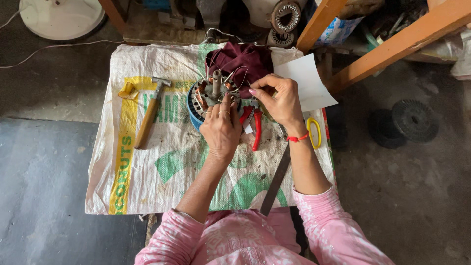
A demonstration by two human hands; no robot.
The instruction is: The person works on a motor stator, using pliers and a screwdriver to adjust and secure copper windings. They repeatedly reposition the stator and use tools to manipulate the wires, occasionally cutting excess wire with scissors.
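Observation:
A round motor stator (208, 95) with copper windings and a central shaft sits on a blue ring at the top middle of a sack-covered table (162, 167). My left hand (221, 128) rests its fingers on the stator's near rim. My right hand (278, 100) pinches thin wire at the stator's right edge. Red-handled pliers (255, 128) lie just below my hands, between them. A dark maroon cloth (245, 61) lies behind the stator.
A wooden-handled hammer (148, 115) lies to the left on the sack. White paper (306, 83) and a yellow loop (314, 132) sit on the right. A flat metal bar (275, 181) lies near my right forearm. Orange wooden beams (392, 46), stator cores (285, 17) and dark wire spools (414, 120) surround the table.

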